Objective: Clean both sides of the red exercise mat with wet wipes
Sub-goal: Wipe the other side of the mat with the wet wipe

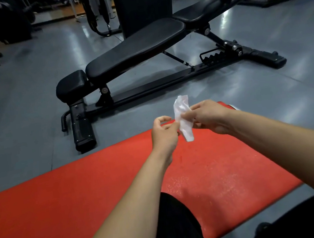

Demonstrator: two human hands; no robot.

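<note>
The red exercise mat (82,198) lies flat on the grey floor and runs from the lower left to the right. Its right part shows a damp sheen. A crumpled white wet wipe (183,119) hangs in the air above the mat's far edge. My right hand (210,118) pinches the wipe's upper part between thumb and fingers. My left hand (164,134) pinches the wipe's left edge with curled fingertips. Both forearms reach out over the mat.
A black adjustable weight bench (135,49) stands on the floor just beyond the mat, its foot (83,132) close to the mat's far edge. More gym machines line the back. My knee in dark clothing (178,226) rests on the mat's near edge.
</note>
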